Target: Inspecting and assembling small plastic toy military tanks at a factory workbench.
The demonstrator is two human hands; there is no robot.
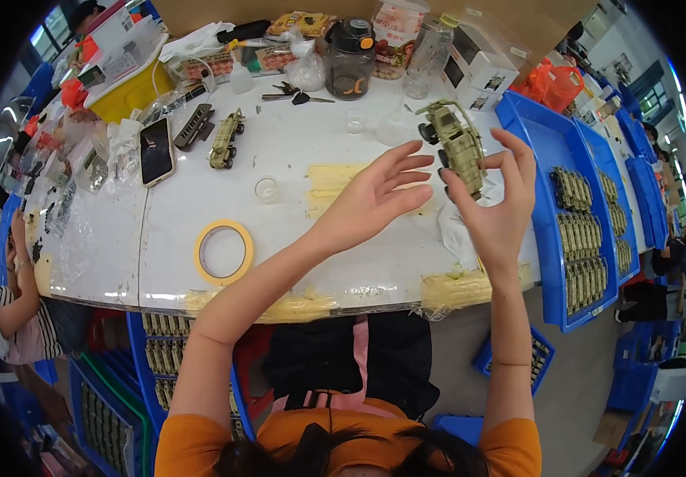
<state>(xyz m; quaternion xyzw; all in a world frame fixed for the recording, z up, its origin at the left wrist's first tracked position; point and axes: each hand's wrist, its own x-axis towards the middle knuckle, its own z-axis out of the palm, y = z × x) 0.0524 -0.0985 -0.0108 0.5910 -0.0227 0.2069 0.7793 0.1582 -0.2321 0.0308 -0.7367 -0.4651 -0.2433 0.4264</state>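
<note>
"While the model truck [460, 147] hangs above the tabletop [319, 270] at two o'clock, pinched by thumb and fingertips of the right hand [498, 211], what threatens it?"

"A slip, perhaps: the left hand [374, 195], spread and empty at the truck's eight o'clock, lends no support."

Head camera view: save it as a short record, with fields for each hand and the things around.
Right hand: holds an olive-green model truck with black wheels between thumb and fingers
Left hand: open and empty, fingertips close to the truck; contact unclear
On the white table: a yellow tape ring, a similar green model truck, a dark-screened rectangular phone
At right: a blue plastic tray holding rows of olive-green trucks
</note>
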